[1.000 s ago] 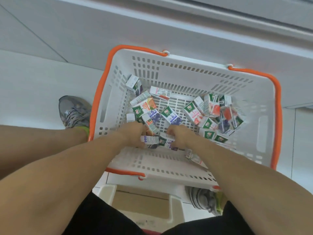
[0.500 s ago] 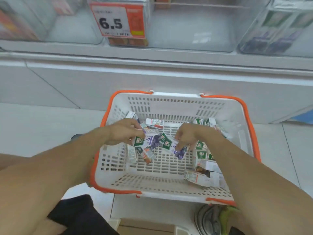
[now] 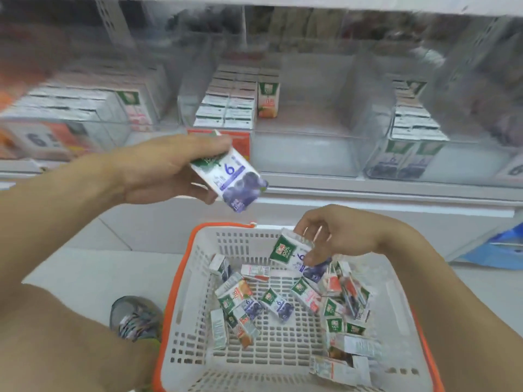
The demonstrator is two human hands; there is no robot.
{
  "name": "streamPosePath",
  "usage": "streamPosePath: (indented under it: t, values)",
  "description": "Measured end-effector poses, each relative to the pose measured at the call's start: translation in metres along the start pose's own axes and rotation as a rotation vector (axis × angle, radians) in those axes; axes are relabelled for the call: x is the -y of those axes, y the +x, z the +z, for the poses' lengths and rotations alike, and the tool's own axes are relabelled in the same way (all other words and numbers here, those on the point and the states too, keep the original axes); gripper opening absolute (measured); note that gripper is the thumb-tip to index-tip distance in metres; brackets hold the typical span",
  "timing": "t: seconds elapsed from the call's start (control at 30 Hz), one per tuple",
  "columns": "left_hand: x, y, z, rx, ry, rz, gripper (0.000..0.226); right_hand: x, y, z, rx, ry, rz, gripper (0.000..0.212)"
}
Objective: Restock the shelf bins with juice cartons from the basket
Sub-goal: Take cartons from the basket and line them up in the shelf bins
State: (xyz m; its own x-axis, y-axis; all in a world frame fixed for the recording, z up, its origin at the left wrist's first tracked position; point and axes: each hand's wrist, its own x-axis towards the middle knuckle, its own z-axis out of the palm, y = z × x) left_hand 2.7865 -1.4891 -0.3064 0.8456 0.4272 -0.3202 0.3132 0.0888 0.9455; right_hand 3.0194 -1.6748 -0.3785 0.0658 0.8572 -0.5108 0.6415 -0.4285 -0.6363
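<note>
Both hands have a grip on a purple grape carton right now. The left hand (image 3: 167,168) is up in front of the shelf, fingers wrapped round its carton (image 3: 230,179), which is tilted with the purple end pointing down and right. The right hand (image 3: 336,236) is lower, just over the far rim of the basket (image 3: 181,292), pinching the second purple carton (image 3: 297,257) between thumb and fingertips, also tilted.

So that's two cartons in hand. The loose cartons (image 3: 277,304) down in the basket number somewhere around twenty; it's a jumble and a bit blurry, so no exact count. They're a mix of purple and orange/red ones, mostly piled toward the right side.

The basket is white plastic mesh with an orange rim, sitting on a pale tiled floor. Behind it there's a shelf with three clear bins (image 3: 305,137) I can make out: the left one is packed, the middle one has rows at its left plus one orange carton (image 3: 268,99) standing upright, and the right one holds purple cartons. One grey sneaker (image 3: 135,318) shows left of the basket.
</note>
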Motion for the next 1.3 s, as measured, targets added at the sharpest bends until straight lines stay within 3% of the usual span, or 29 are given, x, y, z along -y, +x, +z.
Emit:
streamPosePath:
  t: [0.2,0.27,0.37,0.43,0.53,0.7,0.87,1.0,1.1,1.23,1.3]
  values:
    - [-0.006,0.014,0.017,0.003,-0.057,-0.065,0.052,0.065,-0.039,-0.078,0.012,-0.304,-0.046,0.034]
    - [-0.008,0.02,0.022,0.0,-0.126,-0.09,0.045,0.082,-0.055,-0.099,-0.04,-0.304,-0.074,0.031]
    - [-0.009,0.026,0.028,0.013,-0.157,-0.131,0.047,0.082,-0.07,-0.101,-0.146,-0.012,-0.178,0.033]
    - [-0.007,0.028,0.03,0.033,-0.16,-0.159,0.059,0.065,-0.067,-0.082,-0.188,0.335,-0.247,0.039]
    - [-0.007,0.032,0.035,0.003,-0.13,-0.15,0.065,0.046,-0.051,-0.044,-0.08,0.951,-0.236,0.046]
    - [-0.01,0.04,0.041,0.032,-0.208,-0.161,0.05,0.042,-0.032,-0.029,-0.132,1.188,-0.174,0.04]
    - [-0.019,0.048,0.049,0.185,-0.255,-0.206,0.049,0.039,-0.029,-0.04,-0.246,1.16,-0.114,0.032]
    - [-0.024,0.057,0.059,0.117,-0.204,-0.162,0.022,0.035,-0.027,-0.048,-0.286,1.081,-0.15,0.051]
    - [-0.028,0.062,0.058,0.074,-0.184,-0.125,0.03,0.031,-0.029,-0.052,-0.271,1.041,-0.192,0.049]
    - [-0.027,0.067,0.061,0.044,-0.173,-0.083,0.06,0.029,-0.028,-0.054,-0.299,1.065,-0.193,0.036]
    - [-0.025,0.068,0.065,0.014,-0.181,-0.059,0.065,0.029,-0.027,-0.053,-0.32,1.062,-0.192,0.04]
